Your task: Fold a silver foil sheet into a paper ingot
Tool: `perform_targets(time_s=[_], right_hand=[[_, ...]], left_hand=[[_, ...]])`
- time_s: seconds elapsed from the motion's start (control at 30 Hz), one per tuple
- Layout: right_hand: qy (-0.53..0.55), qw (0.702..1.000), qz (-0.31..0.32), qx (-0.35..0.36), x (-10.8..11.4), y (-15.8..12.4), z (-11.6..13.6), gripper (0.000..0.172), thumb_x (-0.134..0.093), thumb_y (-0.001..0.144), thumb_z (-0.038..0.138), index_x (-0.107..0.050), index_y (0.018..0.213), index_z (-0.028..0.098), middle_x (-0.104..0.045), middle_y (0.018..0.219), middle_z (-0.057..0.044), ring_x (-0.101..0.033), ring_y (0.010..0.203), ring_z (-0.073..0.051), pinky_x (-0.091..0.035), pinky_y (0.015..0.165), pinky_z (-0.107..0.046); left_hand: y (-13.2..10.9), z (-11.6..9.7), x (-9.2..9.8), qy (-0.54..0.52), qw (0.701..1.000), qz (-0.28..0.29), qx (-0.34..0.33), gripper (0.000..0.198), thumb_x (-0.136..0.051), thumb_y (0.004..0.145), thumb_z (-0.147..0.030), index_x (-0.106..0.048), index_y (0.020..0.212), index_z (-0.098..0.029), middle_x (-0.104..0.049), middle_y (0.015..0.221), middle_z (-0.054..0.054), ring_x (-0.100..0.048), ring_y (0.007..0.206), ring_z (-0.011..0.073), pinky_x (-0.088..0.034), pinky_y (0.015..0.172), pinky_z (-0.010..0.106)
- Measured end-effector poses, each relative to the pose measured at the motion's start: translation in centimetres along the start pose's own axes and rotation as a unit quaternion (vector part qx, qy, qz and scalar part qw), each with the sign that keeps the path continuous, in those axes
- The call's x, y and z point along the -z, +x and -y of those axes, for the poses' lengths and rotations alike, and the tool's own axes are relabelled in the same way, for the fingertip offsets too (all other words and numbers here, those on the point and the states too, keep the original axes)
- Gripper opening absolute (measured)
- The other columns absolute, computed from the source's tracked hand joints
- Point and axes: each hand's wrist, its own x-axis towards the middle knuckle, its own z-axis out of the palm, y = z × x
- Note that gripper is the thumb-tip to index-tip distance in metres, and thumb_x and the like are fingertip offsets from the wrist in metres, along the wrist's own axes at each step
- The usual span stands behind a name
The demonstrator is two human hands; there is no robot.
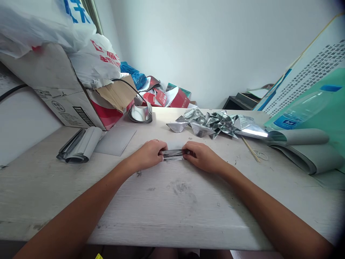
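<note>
A small sheet of silver foil paper, partly folded at its near side, lies on the pale table between my hands. My left hand pinches its left end, and my right hand grips the right end with bent fingers. The far part of the sheet shows a plain greyish-white side; the folded near strip is shiny. Both hands rest low over the table, and the fingertips are partly hidden. Beyond the right hand sits a heap of folded silver foil shapes.
At left are a folded stack of foil sheets, a flat grey sheet and a white carton under plastic bags. A foil roll stands behind. Rightward are a stick, bent grey sheets and a plastic bottle.
</note>
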Motion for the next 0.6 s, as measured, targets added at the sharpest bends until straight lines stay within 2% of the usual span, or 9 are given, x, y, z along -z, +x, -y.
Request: perform_targets(time_s=[0.13, 0.3, 0.4, 0.6], right_hand=[[-0.011, 1.000, 0.003, -0.006, -0.15, 0.01, -0.07, 0.005, -0.056, 0.089, 0.014, -0.061, 0.087, 0.016, -0.057, 0.087, -0.002, -0.049, 0.075, -0.013, -0.034, 0.066, -0.027], [-0.017, 1.000, 0.000, -0.012, -0.24, 0.05, -0.20, 0.003, -0.058, 0.090, 0.016, -0.060, 0.087, 0.016, -0.057, 0.086, -0.002, -0.048, 0.075, -0.013, -0.034, 0.066, -0.027], [-0.017, 1.000, 0.008, -0.018, -0.11, 0.05, -0.10, 0.005, -0.057, 0.089, 0.015, -0.059, 0.085, 0.016, -0.057, 0.085, -0.002, -0.048, 0.074, -0.013, -0.033, 0.065, -0.027], [-0.014, 1.000, 0.006, -0.009, 0.04, -0.06, 0.02, 0.008, -0.055, 0.086, 0.010, -0.058, 0.081, 0.016, -0.056, 0.084, -0.002, -0.047, 0.072, -0.013, -0.033, 0.064, -0.027]], left_hand=[[-0.03, 0.10, 0.00, -0.008, 1.000, 0.003, 0.004, 0.030, -0.047, 0.073, -0.039, -0.061, 0.084, -0.015, -0.064, 0.093, -0.002, -0.045, 0.079, -0.0059, -0.029, 0.068, 0.008], [0.30, 0.62, -0.03, -0.014, 0.999, 0.023, 0.045, 0.036, -0.051, 0.071, -0.048, -0.057, 0.080, -0.014, -0.064, 0.090, -0.003, -0.044, 0.070, -0.0060, -0.030, 0.061, 0.009], [0.59, 0.81, -0.10, -0.026, 0.999, 0.010, 0.029, 0.035, -0.051, 0.071, -0.046, -0.059, 0.082, -0.014, -0.065, 0.093, -0.004, -0.049, 0.075, -0.0061, -0.032, 0.064, 0.008], [0.65, 0.95, -0.33, -0.024, 0.999, -0.010, 0.023, 0.031, -0.049, 0.072, -0.042, -0.059, 0.082, -0.014, -0.064, 0.092, -0.003, -0.047, 0.074, -0.0071, -0.030, 0.064, 0.008]])
